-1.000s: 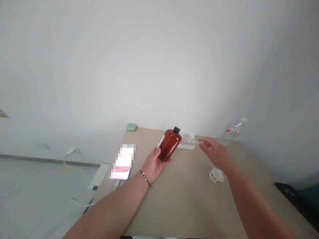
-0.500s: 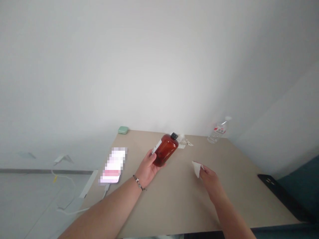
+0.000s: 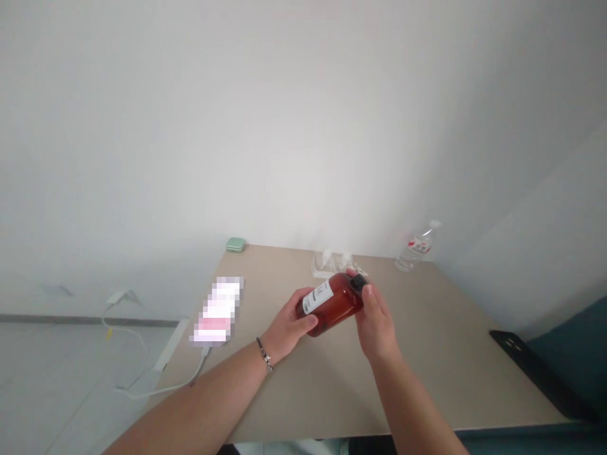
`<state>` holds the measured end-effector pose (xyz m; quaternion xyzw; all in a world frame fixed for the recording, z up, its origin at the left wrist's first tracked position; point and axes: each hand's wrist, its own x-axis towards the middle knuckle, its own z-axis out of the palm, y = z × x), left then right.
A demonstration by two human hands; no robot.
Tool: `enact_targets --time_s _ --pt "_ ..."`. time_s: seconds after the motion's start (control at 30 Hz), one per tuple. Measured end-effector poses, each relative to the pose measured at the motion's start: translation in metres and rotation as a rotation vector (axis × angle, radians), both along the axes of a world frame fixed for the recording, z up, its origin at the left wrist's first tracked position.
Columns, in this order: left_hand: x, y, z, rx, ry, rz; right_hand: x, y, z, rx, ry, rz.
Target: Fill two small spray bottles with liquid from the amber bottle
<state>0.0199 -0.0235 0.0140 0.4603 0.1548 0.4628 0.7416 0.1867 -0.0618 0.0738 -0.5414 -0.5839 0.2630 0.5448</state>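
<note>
A reddish-brown bottle [image 3: 339,309] with a white label and a black cap lies tilted in the air above the table, its cap end to the right. My left hand [image 3: 290,322] is closed round its base end, the thumb along the near side. At the other end my right hand [image 3: 374,319] grips the shoulder and black cap [image 3: 358,282], thumb in front and fingers behind. Whether the white tissue is still in my right hand is hidden. Behind the bottle stands a clear plastic holder [image 3: 323,268] with white things in it, partly covered by the bottle and my right hand.
A phone with a blurred screen [image 3: 219,309] lies on the left of the beige table [image 3: 303,398], a white cable [image 3: 177,387] running from it. A small green case [image 3: 236,244] sits at the back left. A clear water bottle [image 3: 417,248] stands back right; a black object [image 3: 531,370] lies at the right edge.
My right hand has moved left and up to the cap end of the bottle. The bottle has turned flatter, its label now facing me, and moved right. The tissue has gone out of sight.
</note>
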Motion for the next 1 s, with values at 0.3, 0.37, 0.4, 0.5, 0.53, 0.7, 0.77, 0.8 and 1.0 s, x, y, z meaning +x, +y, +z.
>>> enact_targets --time_s 0.3,0.37,0.4,0.5,0.53,0.7,0.77,0.8,1.0 --pt "0.008 0.007 -0.006 -0.481 -0.042 -0.446 -0.002 -0.003 0.004 0.059 0.058 0.086" --pt "0.007 0.008 -0.003 -0.473 -0.037 -0.377 -0.006 0.0 -0.002 0.078 0.019 -0.033" --pt "0.007 0.008 -0.002 -0.438 -0.056 -0.297 -0.008 0.003 -0.006 0.089 0.041 -0.093" --pt "0.008 0.005 -0.003 -0.212 -0.065 -0.057 -0.011 0.011 -0.017 0.121 0.236 -0.235" --pt "0.008 0.004 -0.005 -0.136 -0.03 -0.008 -0.012 0.013 -0.02 0.13 0.299 -0.257" --pt "0.007 0.002 -0.009 -0.025 0.16 0.054 -0.012 0.012 -0.025 0.139 0.367 -0.234" --pt "0.007 0.001 -0.007 -0.077 0.15 0.014 -0.009 0.011 -0.023 0.132 0.35 -0.211" --pt "0.007 0.0 -0.006 -0.111 0.136 -0.021 -0.008 0.011 -0.021 0.13 0.345 -0.19" --pt "0.001 0.001 -0.003 -0.354 0.023 -0.309 -0.001 0.011 -0.008 0.142 0.292 0.022"
